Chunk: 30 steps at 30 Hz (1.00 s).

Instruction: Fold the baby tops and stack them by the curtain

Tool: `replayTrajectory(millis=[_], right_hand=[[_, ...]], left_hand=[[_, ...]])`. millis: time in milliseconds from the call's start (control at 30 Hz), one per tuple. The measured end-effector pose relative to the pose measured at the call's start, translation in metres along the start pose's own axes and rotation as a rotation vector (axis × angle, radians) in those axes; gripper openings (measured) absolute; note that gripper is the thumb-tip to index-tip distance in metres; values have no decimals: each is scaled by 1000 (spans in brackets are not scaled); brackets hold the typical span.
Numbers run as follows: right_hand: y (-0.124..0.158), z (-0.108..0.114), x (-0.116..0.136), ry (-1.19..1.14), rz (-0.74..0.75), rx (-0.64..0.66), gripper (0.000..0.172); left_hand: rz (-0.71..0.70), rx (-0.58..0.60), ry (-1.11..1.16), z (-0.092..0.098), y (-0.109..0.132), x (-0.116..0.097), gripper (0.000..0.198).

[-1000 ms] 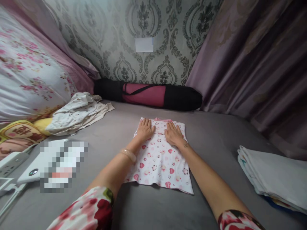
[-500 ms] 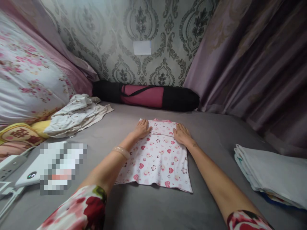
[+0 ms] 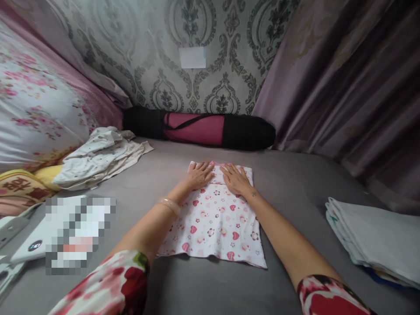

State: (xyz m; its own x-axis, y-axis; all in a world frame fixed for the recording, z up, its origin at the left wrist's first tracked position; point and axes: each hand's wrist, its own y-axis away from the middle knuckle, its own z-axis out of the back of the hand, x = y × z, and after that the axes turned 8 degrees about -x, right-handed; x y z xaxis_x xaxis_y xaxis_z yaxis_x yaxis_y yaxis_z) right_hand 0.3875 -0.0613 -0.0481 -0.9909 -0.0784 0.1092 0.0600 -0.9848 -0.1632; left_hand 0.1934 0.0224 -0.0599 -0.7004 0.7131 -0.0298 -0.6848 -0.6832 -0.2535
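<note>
A small white garment printed with pink hearts and flowers lies flat on the grey bed surface, its far end folded over. My left hand lies flat on the garment's far left part, fingers stretched out. My right hand lies flat beside it on the far middle, fingers spread. The two hands are close together and hold nothing. A pale bangle circles my left wrist.
A crumpled cream garment lies at the left near floral pillows. A rolled pink and black bag rests against the patterned wall. Folded white cloths are stacked at the right. Purple curtains hang on the right.
My hands were together, slid apart to the garment's far corners, and have now come back together near its far middle. The garment has stayed flat.
</note>
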Motion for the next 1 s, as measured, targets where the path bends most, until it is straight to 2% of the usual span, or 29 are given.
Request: replayTrajectory(millis=[233,300,433,533,633,733,833,900,1000], right_hand=[[-3,11,-5,-35,4,76,55],[-1,13,-11,-33,-10,35,56],[7,5,-24,11,-156,-72,61],[9,-3,-31,25,-204,-64,63],[9,-4,-34,19,-196,-38,63],[8,1,-29,16,-193,-33,63],[7,6,-12,31,-127,-98,61],[4,5,5,19,-41,-125,60],[0,-1,25,-17,16,-81,60]], left_hand=[[-8,41,30,20,0,-1,57],[7,7,30,22,3,4,57],[127,-12,53,13,12,17,59],[165,10,86,4,16,23,59],[155,24,91,4,15,24,59],[145,27,45,12,13,16,57],[70,-49,6,16,11,-4,55],[10,-85,13,14,9,-18,55],[-3,-66,25,3,8,-33,55]])
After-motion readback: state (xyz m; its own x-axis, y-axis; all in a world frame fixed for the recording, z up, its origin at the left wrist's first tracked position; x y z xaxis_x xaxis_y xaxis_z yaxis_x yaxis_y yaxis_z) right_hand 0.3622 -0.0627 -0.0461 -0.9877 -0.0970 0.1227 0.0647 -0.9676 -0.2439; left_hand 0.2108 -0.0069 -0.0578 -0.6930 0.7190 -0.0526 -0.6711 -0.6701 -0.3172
